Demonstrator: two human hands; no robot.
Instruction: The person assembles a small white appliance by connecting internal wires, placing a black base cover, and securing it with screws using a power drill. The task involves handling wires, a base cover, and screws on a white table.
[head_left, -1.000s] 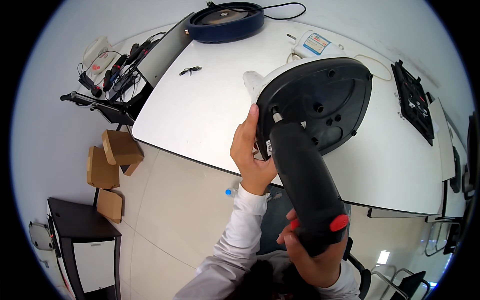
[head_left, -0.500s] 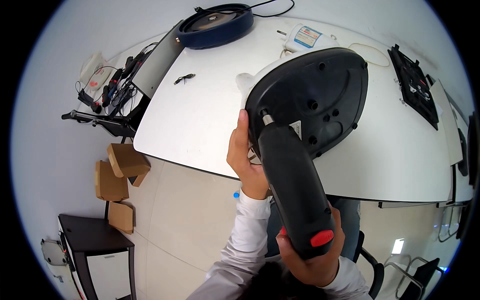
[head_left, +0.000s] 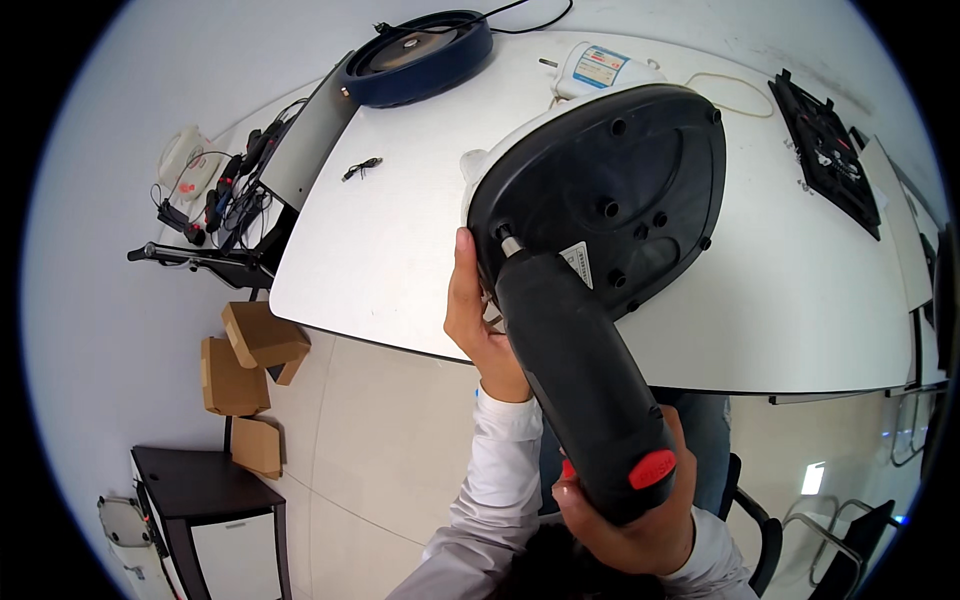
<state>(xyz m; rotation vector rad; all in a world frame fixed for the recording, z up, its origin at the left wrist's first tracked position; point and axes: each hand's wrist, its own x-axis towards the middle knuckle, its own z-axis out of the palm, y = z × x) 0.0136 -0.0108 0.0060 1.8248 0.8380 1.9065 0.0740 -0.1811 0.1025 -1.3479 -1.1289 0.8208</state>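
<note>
1. Nearest, the right grip (head_left: 640, 530) is closed around the lower end of a black power screwdriver (head_left: 585, 370), beside its red button (head_left: 652, 468); pale marks on that button are too small to read.
2. The screwdriver's metal tip (head_left: 512, 247) points into a hole near the left side of a black base (head_left: 560, 150).
3. The left grip (head_left: 482, 340) holds that left edge; some fingers are hidden.
4. The base, tilted toward the camera over the bench (head_left: 380, 250), backs a white housing (head_left: 530, 118) and carries a small white label (head_left: 580, 262) with dark, illegible print.
5. Beyond it, a white bottle-shaped thing (head_left: 640, 72) bears a blue-and-white printed label (head_left: 600, 66).
</note>
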